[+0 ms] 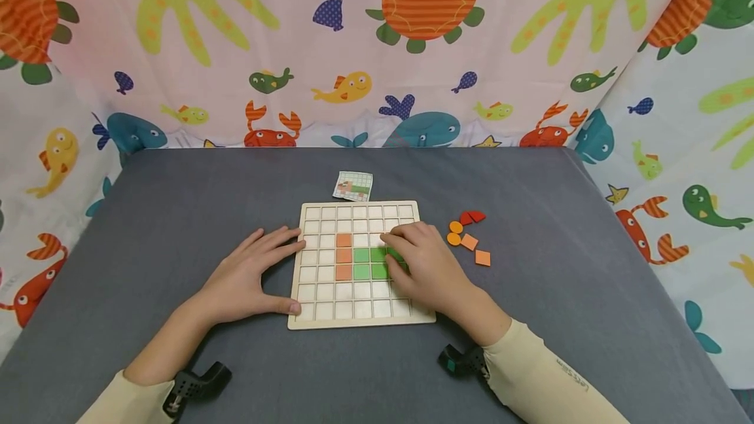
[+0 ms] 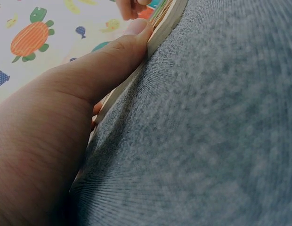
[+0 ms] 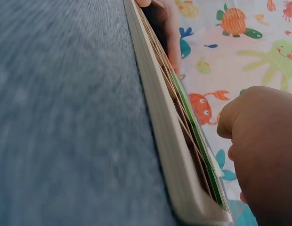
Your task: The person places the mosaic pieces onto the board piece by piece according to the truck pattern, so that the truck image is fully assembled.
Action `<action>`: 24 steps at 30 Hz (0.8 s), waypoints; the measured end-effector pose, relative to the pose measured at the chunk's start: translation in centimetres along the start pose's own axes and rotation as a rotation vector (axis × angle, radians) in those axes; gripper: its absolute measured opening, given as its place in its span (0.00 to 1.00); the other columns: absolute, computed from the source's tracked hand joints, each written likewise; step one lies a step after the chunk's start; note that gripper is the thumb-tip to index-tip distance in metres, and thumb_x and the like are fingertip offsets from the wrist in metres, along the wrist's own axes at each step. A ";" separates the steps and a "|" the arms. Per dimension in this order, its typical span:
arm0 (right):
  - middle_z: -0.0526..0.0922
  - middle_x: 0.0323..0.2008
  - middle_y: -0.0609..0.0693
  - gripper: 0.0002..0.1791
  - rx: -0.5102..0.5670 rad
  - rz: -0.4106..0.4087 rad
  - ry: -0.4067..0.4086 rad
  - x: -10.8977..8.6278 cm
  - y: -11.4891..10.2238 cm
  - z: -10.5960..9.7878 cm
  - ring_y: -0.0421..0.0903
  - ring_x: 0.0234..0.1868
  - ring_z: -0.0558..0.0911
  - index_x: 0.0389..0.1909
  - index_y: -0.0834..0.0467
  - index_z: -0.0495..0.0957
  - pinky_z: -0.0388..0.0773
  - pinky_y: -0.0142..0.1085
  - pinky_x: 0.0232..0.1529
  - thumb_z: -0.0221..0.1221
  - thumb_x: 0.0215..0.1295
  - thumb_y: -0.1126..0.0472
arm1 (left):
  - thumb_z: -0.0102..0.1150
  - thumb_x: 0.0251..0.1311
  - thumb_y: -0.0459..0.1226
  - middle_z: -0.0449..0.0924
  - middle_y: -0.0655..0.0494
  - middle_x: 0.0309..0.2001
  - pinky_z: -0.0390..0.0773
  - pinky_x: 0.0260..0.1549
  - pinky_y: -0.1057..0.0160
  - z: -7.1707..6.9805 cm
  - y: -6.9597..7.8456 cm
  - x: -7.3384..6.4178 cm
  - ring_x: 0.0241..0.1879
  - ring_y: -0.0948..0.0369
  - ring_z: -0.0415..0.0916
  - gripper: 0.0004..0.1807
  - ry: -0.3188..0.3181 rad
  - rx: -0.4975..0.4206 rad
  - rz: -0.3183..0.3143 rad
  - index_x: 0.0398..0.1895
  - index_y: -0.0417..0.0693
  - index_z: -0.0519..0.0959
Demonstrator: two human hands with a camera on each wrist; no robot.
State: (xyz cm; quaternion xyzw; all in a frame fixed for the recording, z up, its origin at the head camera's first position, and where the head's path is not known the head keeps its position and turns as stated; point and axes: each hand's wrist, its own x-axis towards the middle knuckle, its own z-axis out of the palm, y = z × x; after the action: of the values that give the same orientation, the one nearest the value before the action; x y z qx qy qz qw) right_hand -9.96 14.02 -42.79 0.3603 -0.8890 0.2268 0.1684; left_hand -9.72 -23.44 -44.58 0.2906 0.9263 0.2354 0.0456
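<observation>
A pale wooden grid board (image 1: pixel 368 321) lies on the table, with three orange square tiles (image 1: pixel 343 256) in a column and several green square tiles (image 1: pixel 362 272) beside them. My left hand (image 1: pixel 250 280) is spread along the board's left side, the thumb near its lower corner and the fingertips higher up the edge. In the left wrist view the thumb (image 2: pixel 113 59) lies against the wooden edge. My right hand (image 1: pixel 427 267) is over the board's right part, fingers bent, thumb and forefinger around a patch of green. I cannot tell whether it pinches a tile.
Right of the board lie two orange squares (image 1: pixel 476 250), two yellow-orange discs (image 1: pixel 455 234) and red pieces (image 1: pixel 471 217). Behind the board is a small printed card (image 1: pixel 353 186) with a coloured grid pattern. Grey cloth (image 1: pixel 235 182) covers the table; a sea-animal curtain (image 1: pixel 294 38) hangs beyond.
</observation>
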 end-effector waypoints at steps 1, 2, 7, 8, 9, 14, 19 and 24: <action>0.86 0.53 0.54 0.19 0.002 0.004 0.003 -0.1 0.1 -0.1 0.55 0.56 0.81 0.60 0.63 0.88 0.79 0.53 0.56 0.67 0.72 0.62 | 0.73 0.44 0.79 0.56 0.59 0.87 0.40 0.86 0.46 0.0 0.0 0.0 0.87 0.52 0.48 0.67 0.001 0.003 0.002 0.86 0.62 0.66; 0.86 0.54 0.54 0.19 0.000 0.007 0.006 -0.3 0.2 -0.2 0.55 0.56 0.81 0.60 0.63 0.88 0.79 0.53 0.55 0.67 0.72 0.62 | 0.73 0.44 0.79 0.56 0.59 0.87 0.40 0.86 0.46 0.0 0.0 0.1 0.87 0.52 0.48 0.66 0.001 0.004 0.003 0.86 0.62 0.66; 0.86 0.54 0.55 0.19 -0.008 0.015 0.003 -0.9 0.6 -0.7 0.55 0.55 0.81 0.61 0.64 0.87 0.80 0.52 0.54 0.67 0.73 0.62 | 0.73 0.44 0.79 0.56 0.59 0.87 0.40 0.86 0.46 -0.1 0.1 0.1 0.87 0.52 0.49 0.67 0.005 0.006 0.007 0.86 0.61 0.66; 0.86 0.54 0.55 0.19 -0.013 0.016 0.003 -1.1 0.7 -0.8 0.55 0.55 0.81 0.60 0.64 0.87 0.80 0.52 0.54 0.68 0.72 0.62 | 0.73 0.43 0.79 0.56 0.60 0.87 0.40 0.86 0.46 -0.1 0.1 0.1 0.87 0.53 0.49 0.67 0.007 0.005 0.007 0.86 0.61 0.66; 0.86 0.54 0.55 0.19 -0.016 0.016 0.003 -1.2 0.8 -0.9 0.55 0.55 0.81 0.60 0.64 0.87 0.80 0.52 0.55 0.68 0.72 0.62 | 0.73 0.44 0.79 0.56 0.60 0.87 0.40 0.86 0.46 -0.1 0.1 0.1 0.87 0.53 0.49 0.67 0.009 0.004 0.009 0.86 0.61 0.66; 0.86 0.53 0.56 0.19 -0.029 0.008 0.025 -2.0 1.3 -1.1 0.55 0.54 0.82 0.59 0.64 0.87 0.81 0.54 0.57 0.68 0.70 0.63 | 0.74 0.45 0.78 0.56 0.60 0.87 0.41 0.86 0.45 0.0 0.0 0.0 0.87 0.53 0.49 0.66 0.009 0.004 0.008 0.86 0.61 0.66; 0.86 0.52 0.57 0.18 -0.033 0.010 0.050 -3.1 2.1 -1.7 0.56 0.53 0.83 0.57 0.66 0.88 0.81 0.54 0.55 0.68 0.69 0.65 | 0.73 0.45 0.78 0.56 0.60 0.87 0.41 0.86 0.46 0.2 -0.1 0.0 0.87 0.53 0.48 0.65 0.006 0.003 0.004 0.86 0.62 0.66; 0.85 0.52 0.57 0.18 -0.048 0.055 0.051 -4.0 2.9 -2.4 0.56 0.52 0.82 0.57 0.65 0.88 0.79 0.55 0.54 0.68 0.70 0.64 | 0.74 0.45 0.78 0.56 0.60 0.87 0.41 0.86 0.45 0.1 0.0 0.1 0.87 0.53 0.48 0.65 0.006 0.002 0.003 0.86 0.62 0.66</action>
State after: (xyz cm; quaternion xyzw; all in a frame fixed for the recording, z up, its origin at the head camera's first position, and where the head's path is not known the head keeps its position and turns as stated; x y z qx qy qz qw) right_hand -8.98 19.31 -43.45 0.3258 -0.8992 0.2190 0.1932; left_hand -9.80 -23.38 -44.65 0.2916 0.9262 0.2352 0.0423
